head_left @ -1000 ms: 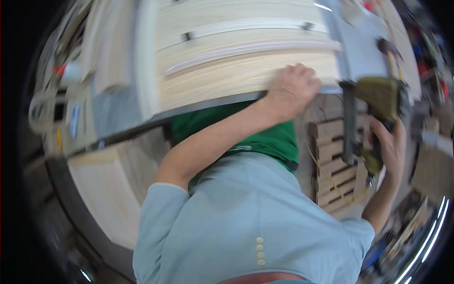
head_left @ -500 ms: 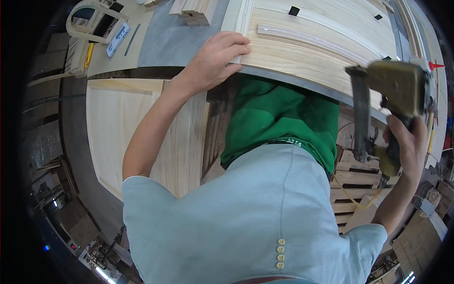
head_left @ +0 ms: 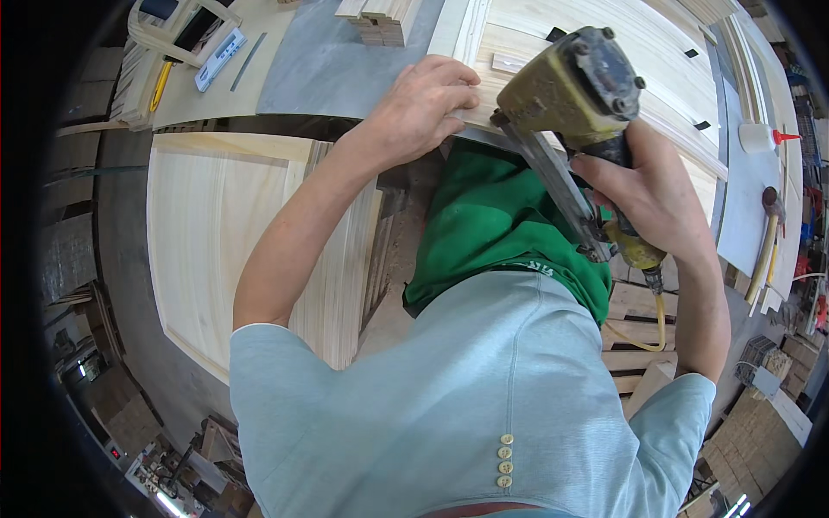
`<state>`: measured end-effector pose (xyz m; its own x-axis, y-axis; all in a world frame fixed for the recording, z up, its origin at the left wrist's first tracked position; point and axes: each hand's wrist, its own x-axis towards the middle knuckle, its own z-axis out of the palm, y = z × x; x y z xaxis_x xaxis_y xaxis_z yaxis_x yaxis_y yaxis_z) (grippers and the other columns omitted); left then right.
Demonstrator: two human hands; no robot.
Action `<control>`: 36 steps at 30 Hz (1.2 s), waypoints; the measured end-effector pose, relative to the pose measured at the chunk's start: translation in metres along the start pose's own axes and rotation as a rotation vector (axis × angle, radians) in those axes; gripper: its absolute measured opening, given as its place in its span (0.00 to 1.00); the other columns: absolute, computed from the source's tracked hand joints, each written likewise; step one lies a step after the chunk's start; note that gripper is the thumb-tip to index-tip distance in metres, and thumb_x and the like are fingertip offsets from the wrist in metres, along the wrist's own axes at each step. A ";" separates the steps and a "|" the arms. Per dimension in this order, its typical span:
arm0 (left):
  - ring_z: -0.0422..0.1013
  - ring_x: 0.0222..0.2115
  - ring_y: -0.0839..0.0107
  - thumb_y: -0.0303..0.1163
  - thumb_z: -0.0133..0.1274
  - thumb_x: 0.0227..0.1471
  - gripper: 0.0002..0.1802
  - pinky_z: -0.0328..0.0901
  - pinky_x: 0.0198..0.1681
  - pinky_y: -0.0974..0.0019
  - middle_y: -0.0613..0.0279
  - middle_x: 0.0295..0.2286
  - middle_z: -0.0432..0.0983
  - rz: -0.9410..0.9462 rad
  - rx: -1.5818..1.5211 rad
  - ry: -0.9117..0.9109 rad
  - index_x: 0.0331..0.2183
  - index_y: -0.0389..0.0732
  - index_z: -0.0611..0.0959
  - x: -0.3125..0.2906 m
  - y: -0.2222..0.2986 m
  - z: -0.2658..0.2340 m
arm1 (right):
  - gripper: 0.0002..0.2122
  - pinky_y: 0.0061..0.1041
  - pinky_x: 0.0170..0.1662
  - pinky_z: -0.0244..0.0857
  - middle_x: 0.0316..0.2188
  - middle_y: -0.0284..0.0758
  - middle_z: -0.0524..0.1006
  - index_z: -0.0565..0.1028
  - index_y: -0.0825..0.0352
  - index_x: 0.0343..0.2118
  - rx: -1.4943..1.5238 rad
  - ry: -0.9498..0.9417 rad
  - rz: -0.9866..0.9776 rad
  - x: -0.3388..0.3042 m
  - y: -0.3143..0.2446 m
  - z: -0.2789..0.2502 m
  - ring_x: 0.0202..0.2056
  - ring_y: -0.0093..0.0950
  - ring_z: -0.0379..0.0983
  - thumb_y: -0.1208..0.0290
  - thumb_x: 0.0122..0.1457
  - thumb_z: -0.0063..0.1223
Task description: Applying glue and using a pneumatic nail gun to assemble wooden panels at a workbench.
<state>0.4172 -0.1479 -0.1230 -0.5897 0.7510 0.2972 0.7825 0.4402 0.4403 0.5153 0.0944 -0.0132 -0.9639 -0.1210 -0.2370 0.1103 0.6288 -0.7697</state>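
Currently, my right grip (head_left: 649, 192) holds the pneumatic nailer (head_left: 542, 97) at the wooden panel (head_left: 643, 65); my left grip (head_left: 423, 108), closure unclear, rests at the panel's near-left corner, presumably bracing it.

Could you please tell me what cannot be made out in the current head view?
All in the head view:
- Left hand: palm hidden by the back of the hand.
- Right hand: palm hidden by the hand's own back and the nail gun.
- Pale wooden strip: partly hidden behind the nail gun.
- Wooden panel: far side cut off by the upper edge.
- Rounded wooden frame: top cut off by the upper edge.
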 end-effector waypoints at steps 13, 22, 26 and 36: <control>0.46 0.60 0.52 0.23 0.56 0.35 0.11 0.51 0.58 0.52 0.56 0.59 0.54 0.123 0.127 -0.201 0.27 0.37 0.73 0.024 -0.006 -0.016 | 0.09 0.18 0.22 0.58 0.18 0.29 0.70 0.69 0.73 0.32 0.086 0.143 0.232 -0.063 0.020 -0.042 0.19 0.16 0.64 0.72 0.53 0.53; 0.45 0.61 0.52 0.21 0.55 0.33 0.15 0.49 0.60 0.53 0.57 0.60 0.52 0.036 0.121 -0.413 0.26 0.37 0.67 0.039 0.001 -0.026 | 0.10 0.18 0.22 0.58 0.19 0.29 0.70 0.69 0.73 0.32 -0.054 0.250 0.277 -0.080 0.052 -0.054 0.19 0.16 0.64 0.72 0.52 0.54; 0.45 0.61 0.52 0.20 0.55 0.32 0.16 0.48 0.60 0.54 0.56 0.59 0.53 -0.001 0.118 -0.435 0.26 0.37 0.67 0.039 0.010 -0.028 | 0.10 0.18 0.22 0.58 0.19 0.29 0.70 0.69 0.73 0.32 -0.015 0.280 0.332 -0.100 0.056 -0.065 0.19 0.16 0.64 0.71 0.52 0.54; 0.45 0.61 0.53 0.18 0.57 0.29 0.17 0.48 0.60 0.55 0.56 0.60 0.52 -0.043 0.087 -0.466 0.25 0.36 0.66 0.045 0.019 -0.030 | 0.11 0.18 0.23 0.59 0.19 0.29 0.70 0.69 0.72 0.32 0.003 0.390 0.488 -0.129 0.087 -0.094 0.19 0.17 0.65 0.70 0.52 0.55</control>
<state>0.3989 -0.1205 -0.0756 -0.4846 0.8634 -0.1405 0.7853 0.5001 0.3649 0.6262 0.2364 0.0061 -0.8194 0.4694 -0.3289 0.5609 0.5383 -0.6290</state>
